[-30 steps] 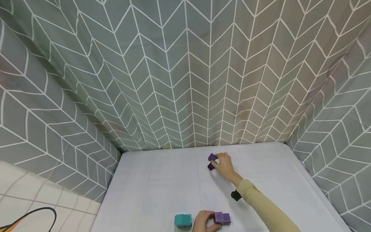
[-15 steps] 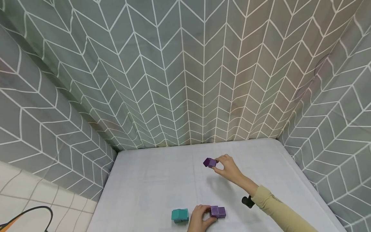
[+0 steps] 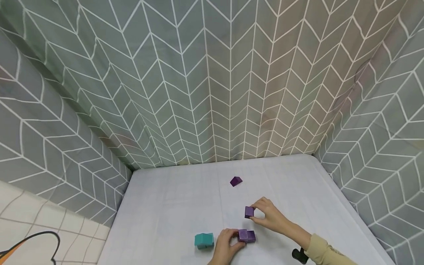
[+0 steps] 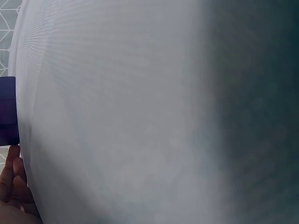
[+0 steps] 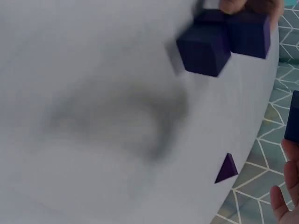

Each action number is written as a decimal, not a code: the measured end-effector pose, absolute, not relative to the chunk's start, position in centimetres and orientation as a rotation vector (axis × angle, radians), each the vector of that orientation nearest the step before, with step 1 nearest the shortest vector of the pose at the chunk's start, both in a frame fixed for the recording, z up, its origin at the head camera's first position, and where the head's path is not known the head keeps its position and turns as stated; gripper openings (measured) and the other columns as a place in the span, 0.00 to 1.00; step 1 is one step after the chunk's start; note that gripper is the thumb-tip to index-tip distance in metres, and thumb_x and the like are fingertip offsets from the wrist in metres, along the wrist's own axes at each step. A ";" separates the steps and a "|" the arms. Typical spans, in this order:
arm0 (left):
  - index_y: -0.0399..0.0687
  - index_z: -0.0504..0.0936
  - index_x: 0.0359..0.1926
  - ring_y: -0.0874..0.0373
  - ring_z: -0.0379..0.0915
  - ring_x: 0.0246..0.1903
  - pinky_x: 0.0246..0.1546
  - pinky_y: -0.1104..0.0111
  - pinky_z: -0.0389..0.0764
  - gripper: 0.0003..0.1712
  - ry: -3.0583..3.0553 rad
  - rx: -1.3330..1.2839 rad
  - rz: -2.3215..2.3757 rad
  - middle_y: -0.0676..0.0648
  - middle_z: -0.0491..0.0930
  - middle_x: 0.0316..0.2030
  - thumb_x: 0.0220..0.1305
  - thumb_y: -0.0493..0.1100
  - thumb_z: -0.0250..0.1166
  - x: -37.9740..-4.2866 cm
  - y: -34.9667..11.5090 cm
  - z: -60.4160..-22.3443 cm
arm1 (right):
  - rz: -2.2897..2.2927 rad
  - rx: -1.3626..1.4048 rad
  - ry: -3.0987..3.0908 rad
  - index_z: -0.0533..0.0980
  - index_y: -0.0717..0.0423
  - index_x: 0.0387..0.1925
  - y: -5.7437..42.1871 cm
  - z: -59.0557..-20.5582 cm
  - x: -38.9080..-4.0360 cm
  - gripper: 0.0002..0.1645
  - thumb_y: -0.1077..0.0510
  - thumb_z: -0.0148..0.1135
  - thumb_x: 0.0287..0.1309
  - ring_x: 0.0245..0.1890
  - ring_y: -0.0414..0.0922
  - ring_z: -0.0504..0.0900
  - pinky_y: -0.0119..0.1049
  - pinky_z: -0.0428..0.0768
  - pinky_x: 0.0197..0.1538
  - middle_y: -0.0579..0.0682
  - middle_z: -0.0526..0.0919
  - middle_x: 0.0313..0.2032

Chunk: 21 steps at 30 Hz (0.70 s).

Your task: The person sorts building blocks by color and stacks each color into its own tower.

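My right hand (image 3: 271, 217) pinches a purple cube (image 3: 249, 212) between thumb and fingers, raised over the white table. At the front, my left hand (image 3: 225, 246) has thumb and fingers around a purple block (image 3: 243, 235). A second purple block (image 3: 251, 236) sits against its right side, a little lower. In the right wrist view these purple cubes (image 5: 203, 49) show from the other side, with left fingertips (image 5: 233, 5) behind. Only an edge of the purple block (image 4: 8, 109) shows in the left wrist view. A purple triangular prism (image 3: 236, 181) lies alone farther back.
Left of my left hand stands a teal block shape (image 3: 204, 240). The white-covered table (image 3: 172, 206) ends at a patterned grey curtain (image 3: 198, 92), which also hangs at both sides. A small black device (image 3: 300, 255) is by the right sleeve (image 3: 328, 252).
My right hand has lifted a purple cube away from the triangular prism at the back and brought it forward near the left hand. The left hand keeps its hold; the view has shifted slightly.
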<state>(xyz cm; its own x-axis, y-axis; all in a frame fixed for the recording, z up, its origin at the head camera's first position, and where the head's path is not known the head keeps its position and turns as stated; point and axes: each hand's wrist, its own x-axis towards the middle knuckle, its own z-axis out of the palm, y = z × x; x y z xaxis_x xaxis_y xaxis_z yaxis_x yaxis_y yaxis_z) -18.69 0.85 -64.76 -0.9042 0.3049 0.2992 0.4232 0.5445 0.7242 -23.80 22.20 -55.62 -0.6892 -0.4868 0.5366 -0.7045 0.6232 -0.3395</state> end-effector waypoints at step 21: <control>0.54 0.77 0.40 0.65 0.67 0.31 0.31 0.74 0.69 0.20 -2.533 -0.666 -1.291 0.59 0.75 0.30 0.44 0.52 0.69 -18.8 0.7 -65.0 | 0.822 1.112 -2.566 0.77 0.50 0.35 22.8 -58.2 -19.7 0.16 0.54 0.69 0.41 0.36 0.34 0.68 0.32 0.69 0.38 0.37 0.77 0.33</control>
